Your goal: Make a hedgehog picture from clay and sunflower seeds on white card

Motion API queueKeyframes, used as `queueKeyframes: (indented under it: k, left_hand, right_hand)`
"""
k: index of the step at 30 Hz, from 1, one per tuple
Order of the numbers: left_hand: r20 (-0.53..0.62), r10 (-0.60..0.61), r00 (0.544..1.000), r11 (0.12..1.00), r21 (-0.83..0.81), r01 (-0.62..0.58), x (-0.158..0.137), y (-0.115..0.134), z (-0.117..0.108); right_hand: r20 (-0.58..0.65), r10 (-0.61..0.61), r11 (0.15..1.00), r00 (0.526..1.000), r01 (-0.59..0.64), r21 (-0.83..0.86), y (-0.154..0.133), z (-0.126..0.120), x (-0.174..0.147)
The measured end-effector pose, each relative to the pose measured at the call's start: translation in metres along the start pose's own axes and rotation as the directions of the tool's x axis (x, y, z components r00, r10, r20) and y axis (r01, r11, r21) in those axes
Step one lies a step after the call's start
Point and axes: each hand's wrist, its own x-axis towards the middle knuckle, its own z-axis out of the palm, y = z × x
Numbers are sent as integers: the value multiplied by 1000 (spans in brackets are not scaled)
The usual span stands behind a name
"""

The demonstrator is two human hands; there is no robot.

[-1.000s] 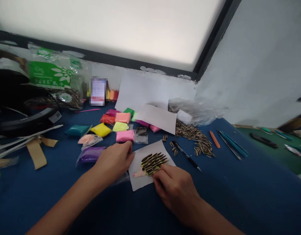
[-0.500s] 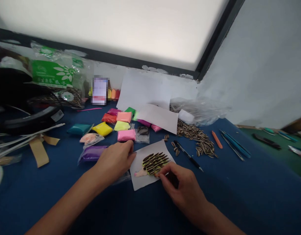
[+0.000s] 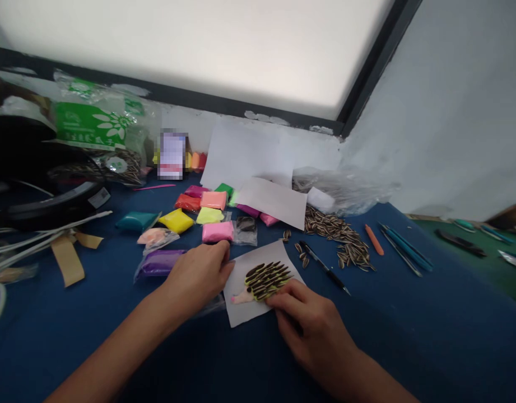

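A hedgehog picture [image 3: 268, 280] lies on a white sheet of paper [image 3: 241, 316]. Striped sunflower seeds stand as spines in its yellow-green clay body, and the pale clay snout has a pink tip. My left hand [image 3: 201, 270] is closed at the paper's left edge, with thumb and fingers drawn together against it. With fingers bent, my right hand [image 3: 310, 319] touches the hedgehog's lower right edge. Its fingertips are pressed together there and hide whatever lies under them. Beside the paper lie several loose seeds [image 3: 303, 257] and a black pen [image 3: 325, 268].
Clay packets, among them pink [image 3: 218, 232], yellow [image 3: 176, 221] and purple [image 3: 160, 263], lie behind my left hand. A seed heap [image 3: 337, 235], an orange stick [image 3: 374, 239] and blue tools [image 3: 407, 246] are at right. White cables [image 3: 51, 238] and a seed bag [image 3: 100, 129] stand left.
My right fingers have moved slightly left and lower onto the hedgehog's bottom edge, covering a small orange-brown bit seen earlier at the fingertips. The left hand stays at the paper.
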Motion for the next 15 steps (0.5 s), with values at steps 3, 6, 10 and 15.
queueKeyframes:
  k: [3, 6, 10, 15]
  left_hand:
    - [-5, 3, 1000, 1000, -5, -3, 0, -1, 1]
    - [-6, 7, 1000, 1000, -7, -7, 1, -1, 2]
    - [-7, -1, 1000, 1000, 2, 1, 0, 0, 1]
    - [5, -14, 1000, 1000, 3, 14, -1, 2, -1]
  right_hand:
    - [-2, -24, 999, 1000, 24, -28, 0, 0, 0]
    - [-40, -18, 1000, 999, 17, -13, 1, -1, -1]
    - [-32, -60, 995, 998, 57, -79, 1, -5, -4]
    - [-17, -198, 934, 980, 184, -306, -3, -5, -6]
